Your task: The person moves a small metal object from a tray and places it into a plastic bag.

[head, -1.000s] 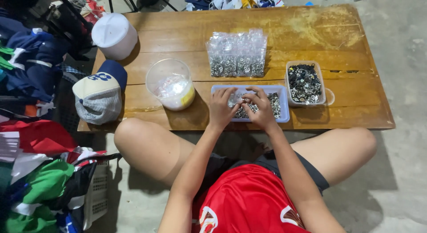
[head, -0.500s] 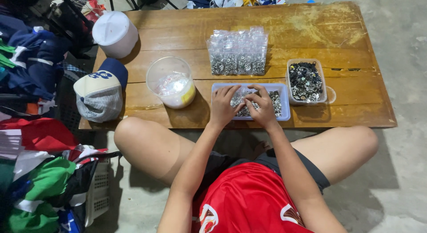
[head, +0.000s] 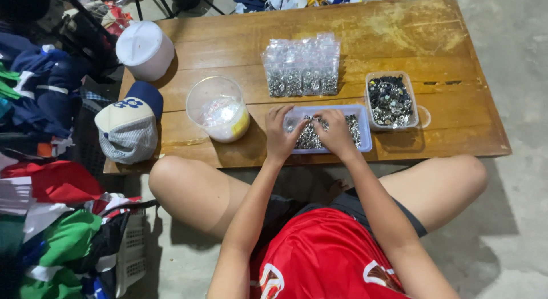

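Both hands dip into the shallow blue tray (head: 365, 140) of small metal fasteners (head: 311, 138) at the low wooden table's (head: 445, 59) near edge, its long axis along that edge, left hand (head: 281, 134) and right hand (head: 335, 133) close together, fingers curled, grip unclear.

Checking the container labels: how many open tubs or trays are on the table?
3. A round clear tub at left; a shallow tray of small metal parts under both hands; a small rectangular tub at right. Nothing seems hidden.
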